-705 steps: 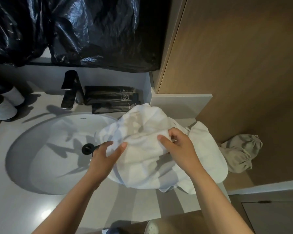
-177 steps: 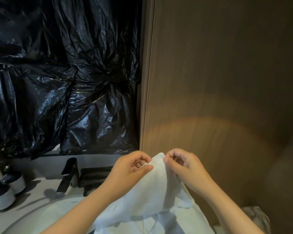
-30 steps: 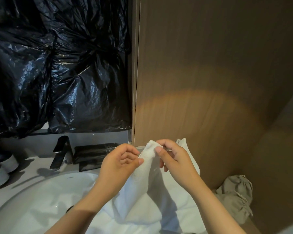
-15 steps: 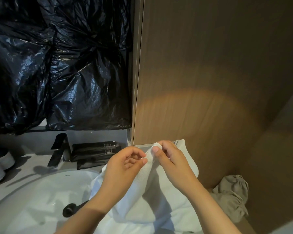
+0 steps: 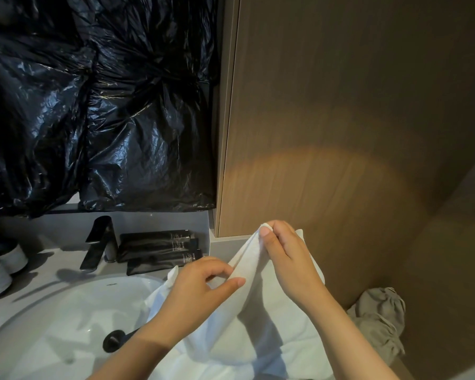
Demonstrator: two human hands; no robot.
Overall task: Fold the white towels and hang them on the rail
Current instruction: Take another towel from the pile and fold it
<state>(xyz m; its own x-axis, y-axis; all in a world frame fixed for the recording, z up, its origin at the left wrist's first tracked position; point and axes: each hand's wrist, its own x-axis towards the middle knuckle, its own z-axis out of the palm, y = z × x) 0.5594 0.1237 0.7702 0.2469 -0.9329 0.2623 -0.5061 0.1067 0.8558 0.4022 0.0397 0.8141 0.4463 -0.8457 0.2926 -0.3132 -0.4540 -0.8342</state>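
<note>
A white towel (image 5: 239, 330) is lifted above the right rim of the sink, its lower part heaped on the counter. My right hand (image 5: 288, 259) pinches a top corner of the towel at its highest point. My left hand (image 5: 203, 286) sits lower and to the left, its thumb and fingers closed around the towel's edge. The rail is not in view.
A white sink (image 5: 52, 325) with a black drain lies at the lower left. Behind it stand a black faucet (image 5: 98, 242), black tubes (image 5: 159, 250) and two bottles (image 5: 0, 267). Black plastic sheeting (image 5: 93, 105) covers the mirror. A wood panel (image 5: 340, 133) stands right, a beige cloth (image 5: 379, 319) below.
My left hand has slid down and left along the towel's edge, away from my right hand. The right hand still holds the top corner in about the same spot.
</note>
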